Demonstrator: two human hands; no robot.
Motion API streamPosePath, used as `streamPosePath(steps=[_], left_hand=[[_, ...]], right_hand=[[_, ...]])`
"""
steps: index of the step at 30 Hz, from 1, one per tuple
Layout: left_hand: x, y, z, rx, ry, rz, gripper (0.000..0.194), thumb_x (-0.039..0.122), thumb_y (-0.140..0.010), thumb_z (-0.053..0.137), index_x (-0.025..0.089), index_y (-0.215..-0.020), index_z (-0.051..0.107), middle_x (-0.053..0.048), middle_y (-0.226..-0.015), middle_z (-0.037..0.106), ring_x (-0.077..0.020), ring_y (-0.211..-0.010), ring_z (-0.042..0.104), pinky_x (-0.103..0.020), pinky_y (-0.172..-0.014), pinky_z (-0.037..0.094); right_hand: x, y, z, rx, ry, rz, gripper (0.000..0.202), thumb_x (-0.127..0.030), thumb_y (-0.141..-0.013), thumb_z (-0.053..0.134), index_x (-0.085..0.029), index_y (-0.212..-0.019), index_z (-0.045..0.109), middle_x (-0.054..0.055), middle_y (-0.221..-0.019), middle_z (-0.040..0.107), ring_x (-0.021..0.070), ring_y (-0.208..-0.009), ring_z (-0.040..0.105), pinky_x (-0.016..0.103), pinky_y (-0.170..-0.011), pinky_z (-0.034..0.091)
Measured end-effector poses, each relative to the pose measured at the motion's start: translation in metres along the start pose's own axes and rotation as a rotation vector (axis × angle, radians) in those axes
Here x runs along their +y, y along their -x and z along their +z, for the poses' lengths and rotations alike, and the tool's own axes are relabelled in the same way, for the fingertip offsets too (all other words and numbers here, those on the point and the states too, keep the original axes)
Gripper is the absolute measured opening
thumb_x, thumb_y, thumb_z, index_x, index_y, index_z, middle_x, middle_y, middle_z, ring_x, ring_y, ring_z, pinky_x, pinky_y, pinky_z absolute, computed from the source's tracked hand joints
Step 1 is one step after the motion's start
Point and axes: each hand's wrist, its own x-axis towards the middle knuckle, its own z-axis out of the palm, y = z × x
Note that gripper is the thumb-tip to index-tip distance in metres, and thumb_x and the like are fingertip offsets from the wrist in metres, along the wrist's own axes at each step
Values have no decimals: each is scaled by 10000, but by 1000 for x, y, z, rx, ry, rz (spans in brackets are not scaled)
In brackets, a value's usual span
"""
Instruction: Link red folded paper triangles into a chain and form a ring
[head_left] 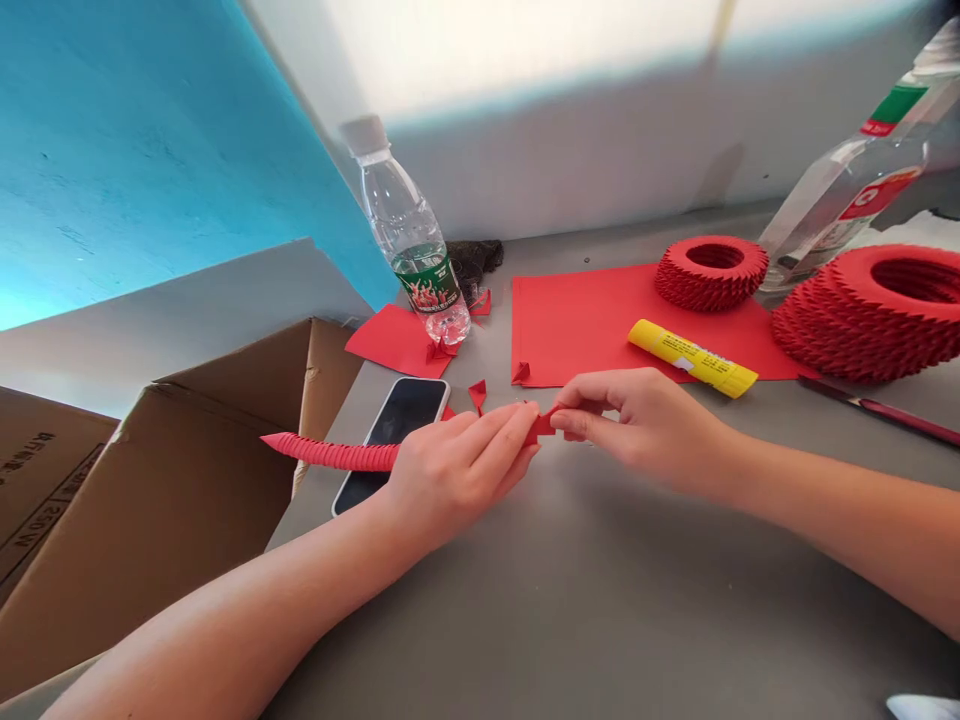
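My left hand [461, 465] is wrapped round a long, curved chain of red folded paper pieces [337, 453], whose pointed tip sticks out to the left above the phone. At the chain's other end, my right hand [637, 425] pinches a small red folded paper piece [547, 424] between thumb and fingertips. Both hands meet just above the grey table, and the joint between piece and chain is partly hidden by my left fingers. A loose folded paper piece [478, 395] lies just behind my left hand.
A phone [409, 408] lies under the chain. Behind stand a water bottle [420, 240] and, at right, a larger bottle [847, 200]. Red paper [577, 320], a yellow glue stick [691, 357], two red paper rings [712, 275] and a dark red pen-like stick [885, 410] lie rightward. A cardboard box [187, 480] is open at left.
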Motion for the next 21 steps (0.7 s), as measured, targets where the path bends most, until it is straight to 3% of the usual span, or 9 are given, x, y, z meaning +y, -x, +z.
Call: streamPosePath(steps=[9,13,18,21], left_hand=[[6,1,4,-53,73,41,304,208,-784,578,117,-1069,523,-38,-916,675,-104,-609,575,-225,-557,449],[4,3,6,-76,70,31,313,215,-814,537,122,-1110,498,-50,-932,672,-113,-636,584,-227,-563,441],[8,0,9,-77,4,23,349,229,-858,465,138,-1194,437,-64,-934,674,-103,-551,555,-228,-504,396],[11,-7,3,-137,-9,32,458,321,-872,440,119,-1272,345,-109,-1066,629,-131,-639,581,-243,-565,422]], right_hand=[[9,0,8,-63,118,3,178,-278,-792,482,-180,-721,613,-19,-596,571,88,-533,442,216,-479,344],[14,-2,9,-82,15,56,192,-314,-777,505,-172,-684,595,-11,-614,581,101,-567,482,226,-519,373],[14,-6,10,-135,-201,82,222,-365,-707,589,-163,-794,623,15,-727,628,137,-684,546,255,-617,422],[12,-6,5,-149,-239,64,207,-353,-719,569,-151,-722,613,17,-680,613,134,-654,540,261,-608,421]])
